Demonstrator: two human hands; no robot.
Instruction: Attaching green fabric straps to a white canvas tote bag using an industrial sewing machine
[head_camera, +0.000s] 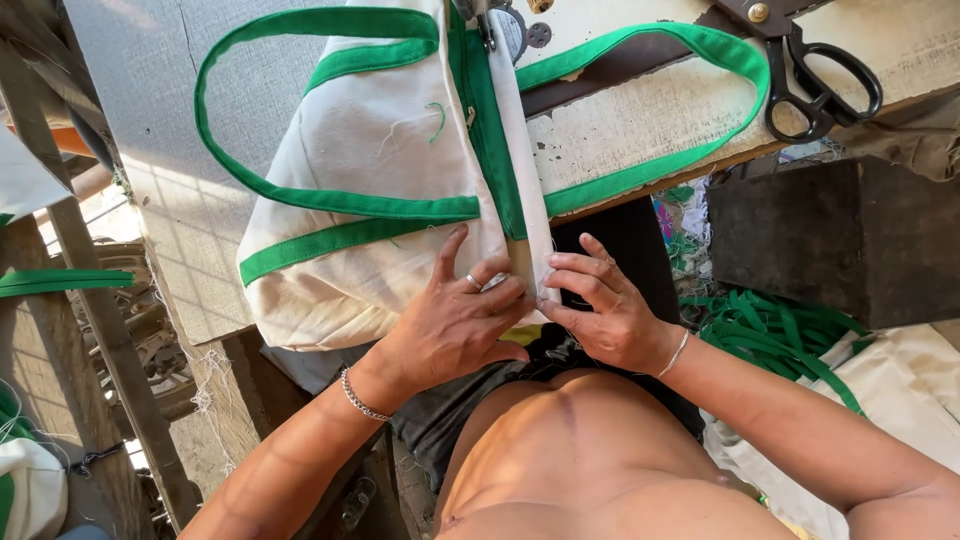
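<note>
Canvas bag (370, 190), cream with green trim, spread on tabletop (640, 130) at near edge, folded side seam (525, 215) pinched from both sides: left hand (455, 325) fingertips pressed on fold, right hand (605, 310) grip narrow on same strip, apparently to keep crease flat and lined up toward sewing-machine foot (487, 28) above. Green handles (300, 195) looped outward to either side, clear of seam; black scissors (815, 75) parked at far right of tabletop, green strap offcuts (785, 335) heaped below.
</note>
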